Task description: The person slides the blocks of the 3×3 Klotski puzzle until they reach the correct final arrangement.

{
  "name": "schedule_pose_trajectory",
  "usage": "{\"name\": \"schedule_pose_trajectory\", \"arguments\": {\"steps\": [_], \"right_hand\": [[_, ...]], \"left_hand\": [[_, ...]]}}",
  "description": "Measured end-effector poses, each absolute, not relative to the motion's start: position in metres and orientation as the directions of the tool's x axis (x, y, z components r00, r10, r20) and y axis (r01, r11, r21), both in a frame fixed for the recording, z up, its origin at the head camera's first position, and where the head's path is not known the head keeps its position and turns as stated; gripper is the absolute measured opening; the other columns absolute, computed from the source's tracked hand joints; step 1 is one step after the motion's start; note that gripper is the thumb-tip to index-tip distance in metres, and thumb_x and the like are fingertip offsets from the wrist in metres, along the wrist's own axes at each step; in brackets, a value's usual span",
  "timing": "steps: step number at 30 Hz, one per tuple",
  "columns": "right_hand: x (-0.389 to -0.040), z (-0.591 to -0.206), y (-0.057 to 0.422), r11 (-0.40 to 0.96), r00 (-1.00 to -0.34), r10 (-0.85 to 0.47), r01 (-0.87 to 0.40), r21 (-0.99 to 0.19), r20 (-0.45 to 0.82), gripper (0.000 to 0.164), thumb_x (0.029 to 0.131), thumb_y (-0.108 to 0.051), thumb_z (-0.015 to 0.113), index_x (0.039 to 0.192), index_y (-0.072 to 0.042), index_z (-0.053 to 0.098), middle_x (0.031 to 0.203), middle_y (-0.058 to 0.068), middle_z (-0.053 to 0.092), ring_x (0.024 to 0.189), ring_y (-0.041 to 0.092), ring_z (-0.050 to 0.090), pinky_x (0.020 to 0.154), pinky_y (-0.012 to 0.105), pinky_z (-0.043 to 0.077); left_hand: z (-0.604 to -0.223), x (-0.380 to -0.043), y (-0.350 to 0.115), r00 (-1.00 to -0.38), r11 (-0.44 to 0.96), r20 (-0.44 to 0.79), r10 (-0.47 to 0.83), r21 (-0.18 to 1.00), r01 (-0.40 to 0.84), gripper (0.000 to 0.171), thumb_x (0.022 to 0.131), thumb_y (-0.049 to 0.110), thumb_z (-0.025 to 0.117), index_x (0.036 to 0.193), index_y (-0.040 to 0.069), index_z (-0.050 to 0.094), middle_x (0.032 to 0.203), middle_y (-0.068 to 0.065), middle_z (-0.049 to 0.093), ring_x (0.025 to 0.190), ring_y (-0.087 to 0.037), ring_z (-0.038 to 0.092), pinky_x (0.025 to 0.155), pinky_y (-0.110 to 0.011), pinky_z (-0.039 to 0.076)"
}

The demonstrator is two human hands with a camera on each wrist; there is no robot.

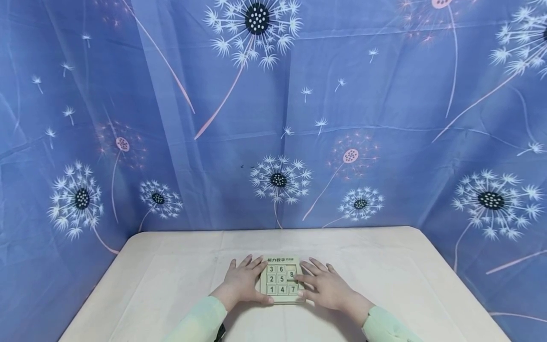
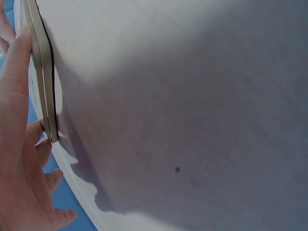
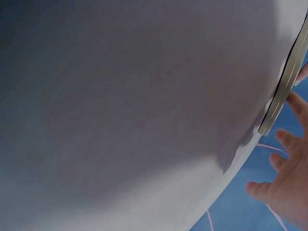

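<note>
A pale green number slide puzzle (image 1: 279, 299) lies on the table between both hands. Its tiles read 3, 6 in the top row, 2, 5 in the middle and 1, 4, 7 at the bottom. In the right column the 8 tile (image 1: 291, 274) sits between the top and middle rows, with narrow gaps around it. My left hand (image 1: 244, 281) grips the puzzle's left side, thumb at the near corner and forefinger at the far one. From the right, my right hand (image 1: 326, 286) reaches over the edge, a fingertip touching the 8 tile, its other fingers spread.
A cream-covered table (image 1: 179, 270) stretches around the puzzle. Behind it and at both sides hangs a blue cloth (image 1: 231, 190) with dandelion prints. Light green sleeves (image 1: 201, 320) cover both forearms.
</note>
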State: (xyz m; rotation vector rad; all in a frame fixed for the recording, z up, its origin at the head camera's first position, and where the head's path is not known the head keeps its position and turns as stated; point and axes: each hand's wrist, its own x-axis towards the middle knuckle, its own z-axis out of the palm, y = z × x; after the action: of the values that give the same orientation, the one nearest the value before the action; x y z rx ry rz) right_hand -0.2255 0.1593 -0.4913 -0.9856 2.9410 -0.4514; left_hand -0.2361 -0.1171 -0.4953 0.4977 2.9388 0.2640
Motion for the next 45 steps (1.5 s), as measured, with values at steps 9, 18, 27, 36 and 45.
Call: {"name": "schedule_pose_trajectory", "arguments": {"steps": [9,18,27,36,45], "right_hand": [[-0.228,-0.494,0.158,0.763,-0.806,-0.587,-0.584,-0.277,0.080,0.051,0.100,-0.054,0.056,0.137,-0.021,0.066,0.156,0.017,0.051,0.148,0.049,0.040,0.112,0.080,0.033],[-0.229,-0.490,0.156,0.767,-0.805,-0.589,-0.585,-0.262,0.075,0.052,0.100,-0.053,0.056,0.137,-0.019,0.066,0.155,0.019,0.052,0.146,0.051,0.041,0.110,0.081,0.034],[-0.233,-0.489,0.153,0.783,-0.820,-0.571,-0.559,-0.274,0.040,0.055,0.100,-0.056,0.054,0.139,-0.019,0.065,0.156,0.019,0.050,0.148,0.050,0.039,0.110,0.082,0.033],[-0.234,-0.486,0.153,0.789,-0.823,-0.567,-0.552,-0.270,0.030,0.056,0.100,-0.056,0.054,0.139,-0.017,0.064,0.156,0.020,0.050,0.148,0.050,0.039,0.109,0.081,0.034],[-0.236,-0.485,0.153,0.794,-0.827,-0.563,-0.546,-0.266,0.017,0.056,0.099,-0.056,0.055,0.140,-0.017,0.064,0.157,0.021,0.048,0.148,0.050,0.039,0.110,0.082,0.033]], "left_hand": [[-0.494,-0.236,-0.117,-0.934,0.930,-0.114,0.338,0.194,0.313,0.109,0.067,0.076,0.080,0.155,0.020,0.047,0.164,-0.002,0.044,0.154,-0.035,0.037,0.124,-0.069,0.026],[-0.494,-0.236,-0.117,-0.935,0.933,-0.121,0.334,0.186,0.309,0.109,0.067,0.077,0.079,0.155,0.020,0.046,0.164,-0.002,0.043,0.154,-0.034,0.037,0.124,-0.068,0.027],[-0.493,-0.235,-0.118,-0.936,0.935,-0.125,0.329,0.183,0.304,0.109,0.067,0.077,0.079,0.155,0.020,0.047,0.164,-0.001,0.044,0.154,-0.034,0.037,0.124,-0.068,0.027],[-0.492,-0.234,-0.117,-0.933,0.932,-0.124,0.338,0.186,0.312,0.109,0.068,0.076,0.079,0.155,0.020,0.046,0.164,-0.002,0.043,0.154,-0.034,0.037,0.124,-0.069,0.027],[-0.494,-0.235,-0.117,-0.933,0.932,-0.126,0.338,0.185,0.313,0.109,0.068,0.077,0.078,0.155,0.019,0.047,0.164,-0.002,0.044,0.154,-0.035,0.038,0.123,-0.069,0.027]]}}
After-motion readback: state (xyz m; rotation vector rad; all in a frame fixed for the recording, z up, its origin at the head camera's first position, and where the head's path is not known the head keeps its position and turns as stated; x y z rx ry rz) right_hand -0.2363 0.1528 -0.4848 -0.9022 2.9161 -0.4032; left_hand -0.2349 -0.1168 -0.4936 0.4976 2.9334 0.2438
